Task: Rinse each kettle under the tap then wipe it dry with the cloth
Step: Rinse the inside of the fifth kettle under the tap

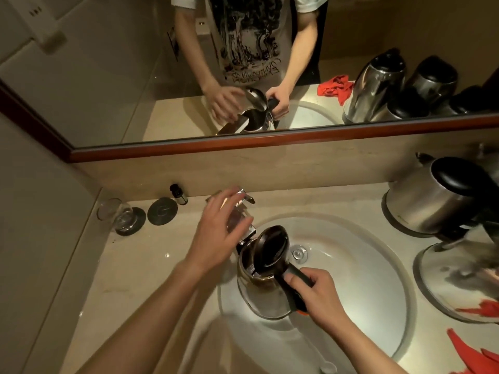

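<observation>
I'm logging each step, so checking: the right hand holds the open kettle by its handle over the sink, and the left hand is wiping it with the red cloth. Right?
Not quite. The left hand holds no cloth; it reaches open toward the tap. The red cloth lies on the counter to the right. The head view shows it. The rest stands: the right hand holds the open kettle by its handle over the sink.

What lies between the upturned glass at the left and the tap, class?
In the head view, between the glass and the tap sit a round dark coaster and, nearer the wall, a small dark-capped bottle.
</observation>
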Demonstrator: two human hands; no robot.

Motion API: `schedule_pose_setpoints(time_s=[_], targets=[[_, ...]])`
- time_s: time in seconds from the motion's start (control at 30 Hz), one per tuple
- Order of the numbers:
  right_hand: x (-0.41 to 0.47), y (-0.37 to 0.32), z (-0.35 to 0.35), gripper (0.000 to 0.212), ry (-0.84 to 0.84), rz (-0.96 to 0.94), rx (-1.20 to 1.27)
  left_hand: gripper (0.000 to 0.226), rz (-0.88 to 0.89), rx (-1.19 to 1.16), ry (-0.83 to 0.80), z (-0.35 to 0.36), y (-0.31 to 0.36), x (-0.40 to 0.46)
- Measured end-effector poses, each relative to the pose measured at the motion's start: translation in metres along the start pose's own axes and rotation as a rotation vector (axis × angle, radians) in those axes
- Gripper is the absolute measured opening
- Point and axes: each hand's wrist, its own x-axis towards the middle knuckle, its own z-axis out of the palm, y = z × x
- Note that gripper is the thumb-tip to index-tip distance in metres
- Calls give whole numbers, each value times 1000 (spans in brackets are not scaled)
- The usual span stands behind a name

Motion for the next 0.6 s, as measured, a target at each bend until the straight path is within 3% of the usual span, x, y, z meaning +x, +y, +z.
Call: schedule_pose_setpoints(time_s=[0.13,0.33,0.4,0.5,0.6], targets=[[15,8,1,52,-5,10,24,69,-25,236,-233,7,-32,47],[30,9,-5,51,16,20,127,41,85,314,-342,15,-46,78],[35,9,-9,60,8,5,155,34,133,310,-393,15,-48,86],[40,7,-12,67,7,-25,142,28,33,274,-443,21,-52,95],[43,5,-11,69,-41,-9,144,36,-107,262,-364,29,-51,100]])
